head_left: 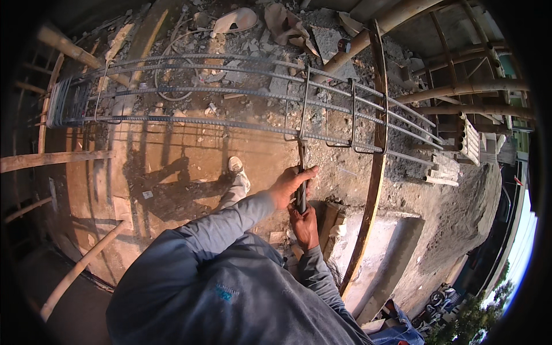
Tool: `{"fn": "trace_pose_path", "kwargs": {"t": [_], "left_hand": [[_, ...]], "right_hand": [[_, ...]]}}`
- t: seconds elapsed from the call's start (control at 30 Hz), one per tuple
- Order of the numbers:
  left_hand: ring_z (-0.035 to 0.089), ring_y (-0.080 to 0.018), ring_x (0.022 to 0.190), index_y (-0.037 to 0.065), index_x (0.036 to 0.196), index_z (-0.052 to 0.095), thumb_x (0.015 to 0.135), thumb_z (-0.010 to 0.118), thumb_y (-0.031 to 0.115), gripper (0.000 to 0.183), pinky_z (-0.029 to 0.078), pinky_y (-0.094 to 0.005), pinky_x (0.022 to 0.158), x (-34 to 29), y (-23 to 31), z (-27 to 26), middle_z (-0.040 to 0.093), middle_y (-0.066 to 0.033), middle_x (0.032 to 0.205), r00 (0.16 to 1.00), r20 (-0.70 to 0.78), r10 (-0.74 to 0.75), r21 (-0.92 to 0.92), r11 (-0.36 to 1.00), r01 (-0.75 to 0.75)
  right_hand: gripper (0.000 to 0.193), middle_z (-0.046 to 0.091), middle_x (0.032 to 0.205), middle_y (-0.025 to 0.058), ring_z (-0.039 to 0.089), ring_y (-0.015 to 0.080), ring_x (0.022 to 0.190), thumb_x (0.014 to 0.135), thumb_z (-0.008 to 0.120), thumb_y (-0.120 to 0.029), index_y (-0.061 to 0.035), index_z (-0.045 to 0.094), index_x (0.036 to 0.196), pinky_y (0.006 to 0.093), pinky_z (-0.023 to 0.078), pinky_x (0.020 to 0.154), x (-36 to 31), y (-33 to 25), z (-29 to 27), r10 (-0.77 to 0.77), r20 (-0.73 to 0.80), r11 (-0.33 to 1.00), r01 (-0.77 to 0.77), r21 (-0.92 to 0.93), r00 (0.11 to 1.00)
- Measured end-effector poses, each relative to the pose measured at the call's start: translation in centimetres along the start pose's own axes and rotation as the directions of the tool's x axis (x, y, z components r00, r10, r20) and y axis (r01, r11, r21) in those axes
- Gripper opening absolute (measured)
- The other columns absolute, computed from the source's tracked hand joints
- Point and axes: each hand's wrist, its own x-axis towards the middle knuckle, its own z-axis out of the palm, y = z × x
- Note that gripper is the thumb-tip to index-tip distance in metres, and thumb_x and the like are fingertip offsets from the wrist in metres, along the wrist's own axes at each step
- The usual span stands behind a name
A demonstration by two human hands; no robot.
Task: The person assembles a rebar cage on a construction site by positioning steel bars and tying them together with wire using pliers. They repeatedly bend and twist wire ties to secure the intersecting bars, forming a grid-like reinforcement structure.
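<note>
My left hand point(289, 187) is closed around pliers with dark handles point(302, 198), its thumb stretched across them. Just below, my right hand point(305, 226) grips the lower end of the same handles. The tool's head reaches the lower bar of a long rebar cage point(230, 122), beside a square stirrup point(302, 109). Its jaws are too small to make out. Another stirrup point(353, 112) stands a little to the right on the bars. At the cage's far left end, several stirrups point(59, 103) are bunched together.
A wooden plank point(376, 172) crosses under the cage on the right. Bamboo poles point(86, 270) and timber point(57, 161) stand at the left, more bamboo point(466, 89) at the upper right. Rubble point(230, 72) and a torn sack point(284, 26) lie behind. My shoe point(238, 168) is on the ground.
</note>
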Motion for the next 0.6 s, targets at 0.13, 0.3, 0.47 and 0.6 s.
{"fn": "trace_pose_path", "kwargs": {"t": [0.13,0.3,0.47,0.6], "left_hand": [[0.068,-0.0205,0.095,0.010,0.113,0.067,0.093,0.075,0.050,0.046,0.057,-0.0419,0.091,0.5,1.8,-2.1,0.067,-0.0040,0.100,0.939,0.334,-0.082,-0.260,0.949,0.176],[0.067,-0.0226,0.099,0.008,0.114,0.066,0.093,0.075,0.048,0.046,0.057,-0.0449,0.094,2.1,1.8,-3.1,0.067,-0.0052,0.102,0.872,0.479,-0.102,-0.329,0.900,0.286],[0.067,-0.0231,0.100,0.007,0.109,0.065,0.096,0.073,0.044,0.040,0.055,-0.0459,0.100,2.6,2.0,-2.4,0.067,-0.0071,0.102,0.846,0.529,-0.067,-0.310,0.913,0.266],[0.058,-0.0182,0.080,0.010,0.088,0.056,0.099,0.070,0.042,0.036,0.053,-0.0420,0.086,2.3,2.6,-0.9,0.055,-0.0011,0.080,0.857,0.514,-0.032,-0.376,0.890,0.259]], "right_hand": [[0.019,0.051,0.081,0.0015,0.047,0.0126,0.066,0.100,0.068,-0.015,-0.0015,0.061,0.112,0.0275,0.036,0.054,-0.2,-0.9,-0.7,-0.155,0.642,0.071,-0.639,0.766,0.751],[0.035,0.064,0.094,0.0070,0.060,0.0178,0.081,0.101,0.069,-0.024,0.0017,0.061,0.123,0.0309,0.047,0.069,-0.4,-3.7,-1.5,0.183,0.479,0.647,-0.472,0.599,0.858],[0.040,0.073,0.109,0.0139,0.063,0.0169,0.090,0.098,0.074,-0.016,0.0024,0.058,0.130,0.0307,0.050,0.080,-0.1,-5.3,-4.6,0.243,0.400,0.675,-0.451,0.584,0.883],[0.039,0.073,0.102,0.0128,0.061,0.0149,0.083,0.097,0.075,-0.014,-0.0002,0.058,0.129,0.0299,0.049,0.077,0.8,-4.9,-6.3,0.263,0.493,0.656,-0.528,0.539,0.830]]}}
